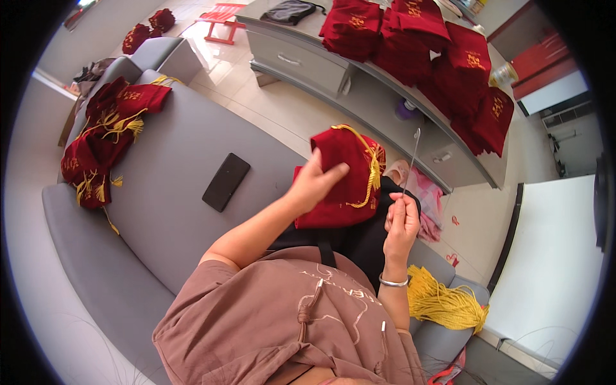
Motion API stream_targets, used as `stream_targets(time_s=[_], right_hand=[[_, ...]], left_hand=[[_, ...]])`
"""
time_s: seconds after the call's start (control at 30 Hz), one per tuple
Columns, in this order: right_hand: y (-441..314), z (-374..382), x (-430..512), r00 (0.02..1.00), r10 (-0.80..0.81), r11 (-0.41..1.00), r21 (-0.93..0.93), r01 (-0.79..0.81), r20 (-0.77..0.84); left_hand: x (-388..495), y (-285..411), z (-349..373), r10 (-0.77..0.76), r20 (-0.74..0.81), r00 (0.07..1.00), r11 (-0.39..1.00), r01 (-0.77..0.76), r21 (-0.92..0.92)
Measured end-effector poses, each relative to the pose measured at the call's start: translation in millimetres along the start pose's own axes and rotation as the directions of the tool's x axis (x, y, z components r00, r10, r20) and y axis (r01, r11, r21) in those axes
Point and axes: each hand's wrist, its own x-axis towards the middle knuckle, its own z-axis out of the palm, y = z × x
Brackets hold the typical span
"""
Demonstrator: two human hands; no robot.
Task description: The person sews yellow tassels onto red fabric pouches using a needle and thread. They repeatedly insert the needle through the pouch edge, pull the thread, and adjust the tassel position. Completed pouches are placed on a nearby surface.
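Observation:
Across my lap lies a dark red velvet-like drawstring pouch (332, 207) with gold print and a yellow tasselled cord (373, 173) over its right side. My left hand (315, 185) rests over the pouch's left part, thumb spread from the fingers; it is slightly blurred. To the right of the pouch, my right hand (402, 219) pinches a thin metal rod (413, 156) between thumb and fingers. The rod points up and away from me, with a small hook or eye at its tip, apart from the pouch.
A black phone (226, 182) lies on the grey sofa (168, 139). Tasselled red pouches (103, 144) are heaped at the left. Yellow cords (445, 301) lie bundled at the right. Stacked red pouches (409, 43) cover part of a grey cabinet (308, 62). A red stool (221, 24) stands beyond.

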Motion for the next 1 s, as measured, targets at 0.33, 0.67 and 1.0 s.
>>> stream_targets(time_s=[0.33, 0.67, 1.0], right_hand=[[19.6, -17.3, -0.6, 0.993, 0.115, 0.986, 0.124, -0.113, -0.009], [41.0, -9.9, -2.0, 0.989, 0.142, 0.982, 0.119, -0.146, 0.040], [47.2, -17.4, -14.6, 0.976, 0.215, 0.975, 0.056, -0.216, 0.032]], left_hand=[[19.5, 253.7, -278.1, 0.595, -0.591, 0.545, 0.764, -0.612, 0.206], [-16.7, 136.2, -374.0, 0.585, -0.595, 0.551, 0.761, -0.627, 0.168], [-14.3, 6.5, -144.0, 0.068, -0.341, 0.938, 0.935, 0.060, 0.350]])
